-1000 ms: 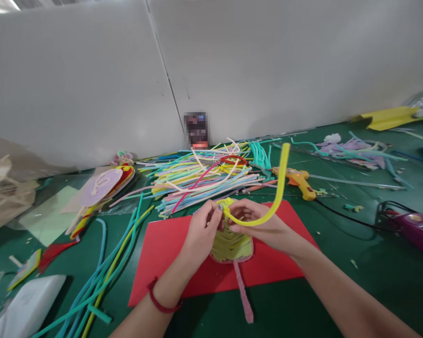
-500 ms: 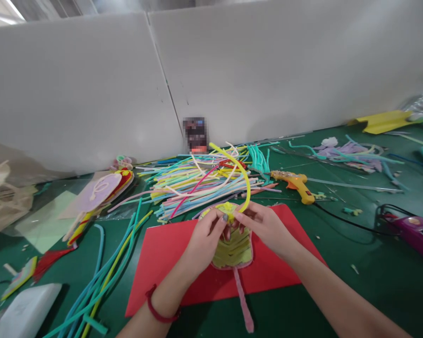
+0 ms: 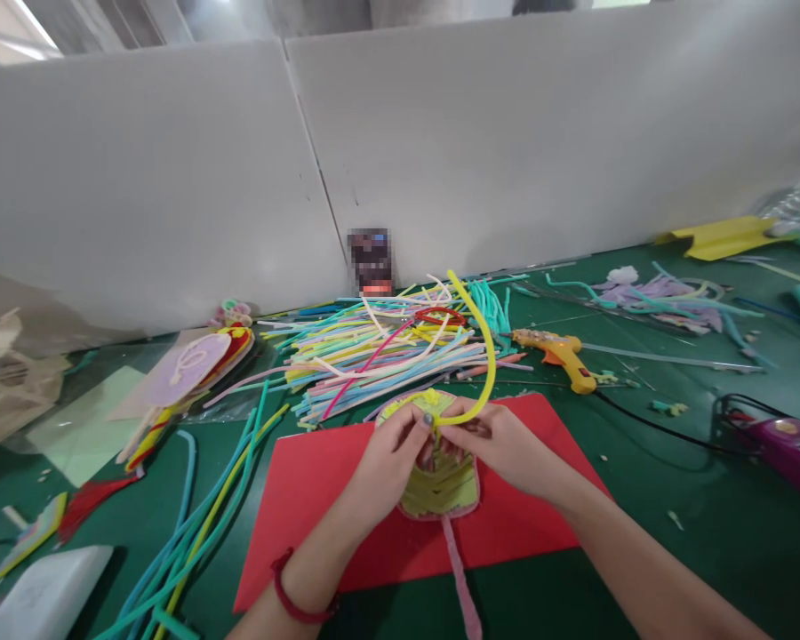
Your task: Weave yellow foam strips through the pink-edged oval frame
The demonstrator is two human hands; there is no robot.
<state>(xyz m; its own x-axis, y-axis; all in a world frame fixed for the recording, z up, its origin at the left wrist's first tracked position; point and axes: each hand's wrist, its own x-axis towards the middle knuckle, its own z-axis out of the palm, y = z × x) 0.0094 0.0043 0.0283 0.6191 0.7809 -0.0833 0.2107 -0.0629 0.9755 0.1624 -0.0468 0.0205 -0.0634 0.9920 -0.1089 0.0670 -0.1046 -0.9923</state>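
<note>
A bright yellow pipe cleaner (image 3: 491,356) curves up and away from my fingertips. My right hand (image 3: 507,444) pinches it between thumb and fingers near its lower end. My left hand (image 3: 400,444) is closed at that same end, thumb and forefinger pinched together. Both hands sit over a yellow-green fan-shaped piece (image 3: 440,489) with a pink edge. Its pink wrapped handle (image 3: 461,578) points toward me. Under it lies a red sheet (image 3: 320,489). My fingers hide part of the fan's upper middle.
Behind the sheet lies a heap of coloured pipe cleaners (image 3: 387,356). A yellow glue gun (image 3: 564,351) with a black cord is at the right. Finished-looking fans (image 3: 187,364) and loose blue-green pipe cleaners (image 3: 193,533) lie at the left. A white partition (image 3: 507,142) stands behind.
The yellow pipe cleaner has swung to the right, its free tip now further right and its lower bend wider. Both hands stay close together over the fan.
</note>
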